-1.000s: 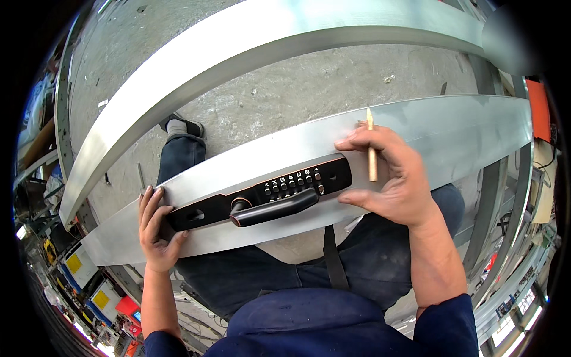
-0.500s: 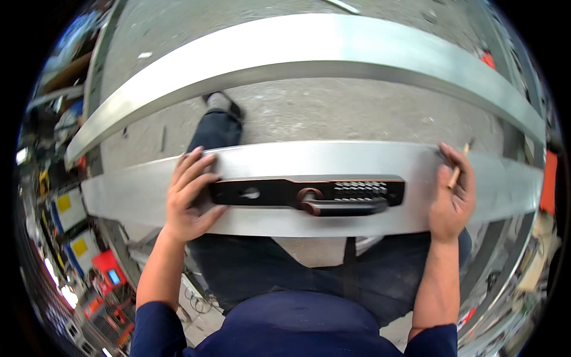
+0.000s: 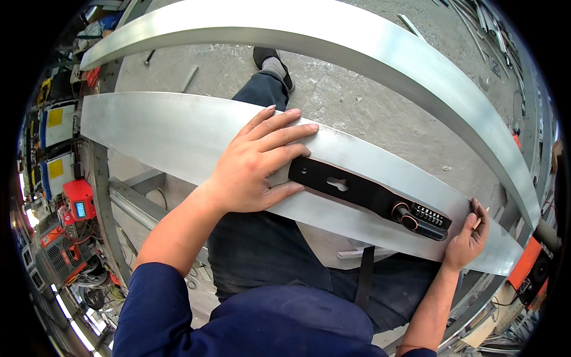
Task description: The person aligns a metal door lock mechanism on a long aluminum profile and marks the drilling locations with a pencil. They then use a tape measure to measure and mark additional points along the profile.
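A black door lock plate (image 3: 357, 191) with a lever handle (image 3: 425, 228), a keyhole-shaped cut-out and a keypad lies on a flat silver metal bar (image 3: 172, 128) across my lap. My left hand (image 3: 256, 160) lies over the bar with fingers spread. Its fingertips reach over the far edge, and its thumb and index finger are at the plate's left end. Just right of the handle end, my right hand (image 3: 467, 241) rests against the bar and keeps a thin wooden pencil (image 3: 477, 222) tucked between its fingers.
A second silver bar (image 3: 357, 30) spans the metal frame (image 3: 101, 202) farther away. Below is a grey concrete floor (image 3: 369, 89) with offcuts. Red machines (image 3: 78, 199) stand at the left; long metal strips (image 3: 493, 30) lie at the far right.
My view has turned, so the bar now slopes down to the right. The lock plate appears farther right, with both hands still at its ends. The pencil stays in my right hand.
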